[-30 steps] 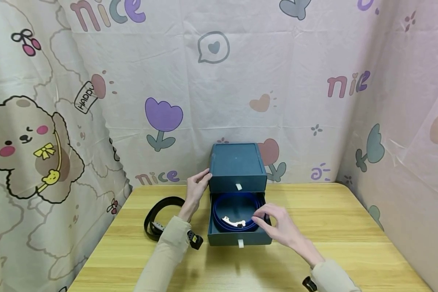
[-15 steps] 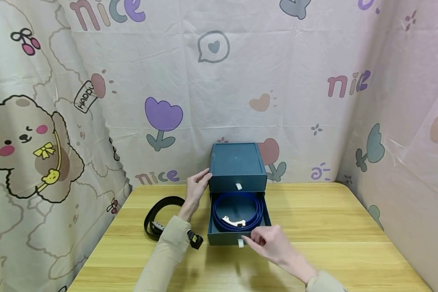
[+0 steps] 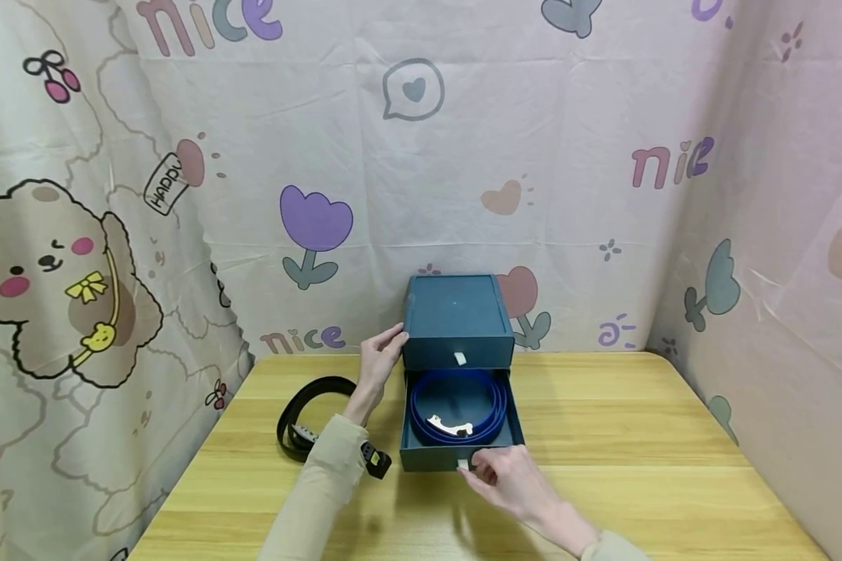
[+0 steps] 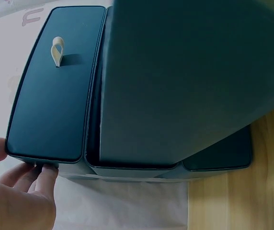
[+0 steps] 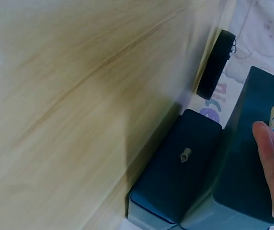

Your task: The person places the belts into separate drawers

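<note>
Right hand (image 3: pixel 512 479): a second ago I saw it over the blue belt (image 3: pixel 498 413); now it's down at the front of the drawer (image 3: pixel 428 460).
White tab (image 3: pixel 462 465): finger and thumb came around it (can't tell if they squeeze).
Belt's right edge: uncovered now.
Right sleeve (image 3: pixel 609 548): lower.

A dark teal box (image 3: pixel 454 306) with three stacked drawers stands on the counter (image 3: pixel 645 444), near its far edge. The top drawer (image 3: pixel 426 353) and the bottom drawer (image 5: pixel 175 166) are closed, each with a whitish loop at the middle of its front. Between them, the middle drawer (image 3: pixel 428 460) is pulled well out, its own whitish pull tab (image 3: pixel 462 464) on the front. In it lies a bright blue belt (image 3: pixel 500 405), coiled in a wide ring, its gold-coloured buckle (image 3: pixel 451 427) along the coil's front inner side.
</note>
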Motion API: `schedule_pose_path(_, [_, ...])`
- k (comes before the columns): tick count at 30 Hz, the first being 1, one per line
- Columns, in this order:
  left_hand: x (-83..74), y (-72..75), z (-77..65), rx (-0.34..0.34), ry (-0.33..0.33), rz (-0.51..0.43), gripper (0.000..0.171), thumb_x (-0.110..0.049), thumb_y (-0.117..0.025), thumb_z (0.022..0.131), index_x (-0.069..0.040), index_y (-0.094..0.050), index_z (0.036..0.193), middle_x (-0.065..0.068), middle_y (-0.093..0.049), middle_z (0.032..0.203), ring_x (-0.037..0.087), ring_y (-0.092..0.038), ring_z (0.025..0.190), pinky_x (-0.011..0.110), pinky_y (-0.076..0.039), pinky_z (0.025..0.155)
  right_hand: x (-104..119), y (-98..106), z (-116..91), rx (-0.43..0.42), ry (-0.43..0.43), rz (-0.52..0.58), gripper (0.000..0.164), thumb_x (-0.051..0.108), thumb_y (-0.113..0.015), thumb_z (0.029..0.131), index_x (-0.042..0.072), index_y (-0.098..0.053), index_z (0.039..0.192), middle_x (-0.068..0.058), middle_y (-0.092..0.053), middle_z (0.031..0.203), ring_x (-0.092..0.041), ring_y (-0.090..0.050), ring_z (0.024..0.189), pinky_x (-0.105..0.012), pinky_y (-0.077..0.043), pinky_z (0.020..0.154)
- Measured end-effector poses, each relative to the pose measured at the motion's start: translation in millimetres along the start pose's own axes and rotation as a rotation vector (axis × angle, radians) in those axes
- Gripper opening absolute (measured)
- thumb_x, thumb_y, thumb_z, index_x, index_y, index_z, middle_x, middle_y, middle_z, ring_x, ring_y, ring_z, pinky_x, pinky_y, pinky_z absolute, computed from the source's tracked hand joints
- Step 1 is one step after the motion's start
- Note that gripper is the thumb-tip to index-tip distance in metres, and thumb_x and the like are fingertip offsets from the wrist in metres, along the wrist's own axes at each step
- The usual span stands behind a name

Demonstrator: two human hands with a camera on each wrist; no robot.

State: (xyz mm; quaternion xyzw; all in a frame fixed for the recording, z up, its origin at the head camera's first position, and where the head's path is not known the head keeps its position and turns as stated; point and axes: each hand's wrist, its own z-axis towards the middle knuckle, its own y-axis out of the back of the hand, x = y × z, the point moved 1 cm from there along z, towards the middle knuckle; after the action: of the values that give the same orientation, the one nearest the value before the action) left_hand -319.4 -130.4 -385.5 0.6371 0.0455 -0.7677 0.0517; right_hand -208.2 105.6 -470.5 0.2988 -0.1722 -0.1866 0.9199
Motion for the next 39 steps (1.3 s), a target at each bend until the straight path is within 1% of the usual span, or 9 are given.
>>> schedule_pose_path(2, [-0.2, -0.5, 0.0, 0.001, 0.000, 0.000, 0.042, -0.017, -0.062, 0.099, -0.002, -0.061, 0.138, 0.020, -0.060, 0.141, 0.033, -0.058, 0.132, 0.045, -0.046, 0.111, 0.4, 0.2, -0.6, 0.030, -0.027, -0.004, 0.023, 0.009, -0.084, 0.077, 0.017, -0.064, 0.069, 0.011, -0.064, 0.060, 0.012, -0.052, 0.055, 0.001, -0.041, 0.053])
schedule_pose_path(6, [0.0, -0.3, 0.1, 0.006, 0.001, -0.004, 0.042, -0.017, -0.061, 0.099, -0.002, -0.060, 0.138, 0.020, -0.059, 0.143, 0.033, -0.057, 0.133, 0.045, -0.045, 0.112, 2.1, 2.7, 1.0, 0.089, -0.059, 0.003, 0.019, 0.010, -0.085, 0.076, 0.017, -0.068, 0.072, 0.009, -0.071, 0.065, 0.008, -0.060, 0.057, -0.001, -0.043, 0.055])
schedule_pose_path(10, [-0.1, 0.2, 0.2, 0.013, 0.000, -0.013, 0.043, -0.017, -0.061, 0.100, -0.002, -0.059, 0.139, 0.019, -0.057, 0.146, 0.034, -0.055, 0.135, 0.046, -0.044, 0.112, 2.9, 4.2, 2.2, 0.123, -0.081, 0.008, 0.018, 0.009, -0.084, 0.077, 0.017, -0.068, 0.074, 0.009, -0.072, 0.067, 0.005, -0.064, 0.060, -0.003, -0.046, 0.057])
schedule_pose_path(15, [0.9, 0.3, 1.1, 0.018, -0.002, -0.014, 0.043, -0.017, -0.061, 0.100, -0.001, -0.059, 0.140, 0.020, -0.055, 0.147, 0.034, -0.053, 0.136, 0.046, -0.044, 0.113, 2.5, 4.3, 2.8, 0.132, -0.093, 0.006, 0.018, 0.009, -0.084, 0.077, 0.017, -0.068, 0.075, 0.010, -0.072, 0.067, 0.005, -0.064, 0.061, -0.004, -0.047, 0.057])
schedule_pose_path(32, [2.1, 1.0, 3.3, 0.033, 0.004, -0.022, 0.044, -0.018, -0.060, 0.100, -0.001, -0.057, 0.141, 0.019, -0.053, 0.150, 0.034, -0.052, 0.137, 0.045, -0.042, 0.114, -2.3, 2.5, 4.1, 0.131, -0.094, 0.016, 0.018, 0.006, -0.085, 0.075, 0.015, -0.069, 0.075, 0.008, -0.073, 0.068, 0.007, -0.063, 0.062, -0.003, -0.047, 0.057])
schedule_pose_path(39, [2.8, 1.1, 2.8, 0.034, 0.002, -0.009, 0.044, -0.019, -0.059, 0.101, -0.001, -0.057, 0.142, 0.020, -0.052, 0.150, 0.035, -0.052, 0.138, 0.046, -0.042, 0.115, -2.6, 1.9, 5.5, 0.136, -0.117, 0.017, 0.017, 0.006, -0.084, 0.076, 0.014, -0.070, 0.075, 0.006, -0.073, 0.068, 0.006, -0.064, 0.062, -0.003, -0.047, 0.058])
